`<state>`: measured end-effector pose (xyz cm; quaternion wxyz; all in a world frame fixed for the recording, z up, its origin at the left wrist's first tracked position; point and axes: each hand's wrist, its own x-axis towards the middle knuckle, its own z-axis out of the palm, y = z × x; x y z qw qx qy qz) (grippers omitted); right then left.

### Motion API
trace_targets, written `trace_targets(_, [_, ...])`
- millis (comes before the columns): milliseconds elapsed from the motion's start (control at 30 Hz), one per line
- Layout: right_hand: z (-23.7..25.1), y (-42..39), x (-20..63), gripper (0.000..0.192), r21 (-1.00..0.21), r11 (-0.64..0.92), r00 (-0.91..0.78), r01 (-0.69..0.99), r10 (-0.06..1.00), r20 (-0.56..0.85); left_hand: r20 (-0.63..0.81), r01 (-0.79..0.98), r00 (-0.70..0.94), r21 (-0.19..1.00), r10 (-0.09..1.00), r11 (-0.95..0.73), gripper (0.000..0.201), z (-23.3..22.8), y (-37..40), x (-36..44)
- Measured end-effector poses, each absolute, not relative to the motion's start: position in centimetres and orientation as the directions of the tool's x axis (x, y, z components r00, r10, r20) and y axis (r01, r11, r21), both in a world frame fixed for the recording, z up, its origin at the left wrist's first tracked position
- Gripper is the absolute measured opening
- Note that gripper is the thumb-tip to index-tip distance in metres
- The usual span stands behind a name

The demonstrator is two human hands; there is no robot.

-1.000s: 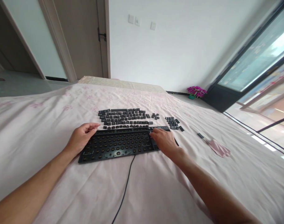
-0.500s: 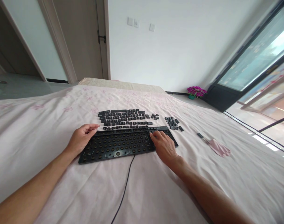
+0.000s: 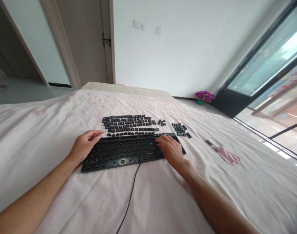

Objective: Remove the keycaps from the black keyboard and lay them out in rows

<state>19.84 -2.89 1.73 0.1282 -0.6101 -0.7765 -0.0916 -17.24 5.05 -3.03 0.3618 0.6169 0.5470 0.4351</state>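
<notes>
Right hand (image 3: 171, 149) slid inward | both hands' fingers loose on keyboard (image 3: 124, 152) | keycaps (image 3: 128, 124) behind

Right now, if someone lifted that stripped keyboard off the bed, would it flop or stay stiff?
Probably stiff: the keyboard lies flat as one straight slab on soft bedding. Likely light, since its keys sit loose beyond it. Its cable would trail and drag.
</notes>
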Motion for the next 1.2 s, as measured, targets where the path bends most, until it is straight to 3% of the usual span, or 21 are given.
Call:
trace_targets(167, [1.8,-2.3,20.9,0.022,-0.043,0.284,-0.261,0.958,0.922,0.287,0.142,0.365,0.027,0.92,0.989,-0.142,0.045,-3.2,5.2,-17.3])
trace_targets(467, [2.3,-2.5,20.8,0.027,0.093,0.342,-0.354,0.935,0.91,0.214,0.126,0.364,0.02,0.923,0.992,-0.125,0.048,-2.8,5.0,-17.2])
trace_targets(800, [1.7,-2.6,21.2,0.029,-0.019,0.317,-0.301,0.948,0.917,0.263,0.129,0.361,0.015,0.924,0.992,-0.126,0.05,-2.6,4.9,-17.0])
trace_targets(1200, [1.4,-2.4,21.3,0.028,0.008,0.326,-0.314,0.945,0.903,0.294,0.145,0.363,0.015,0.921,0.989,-0.14,0.05,-2.8,5.1,-17.1])
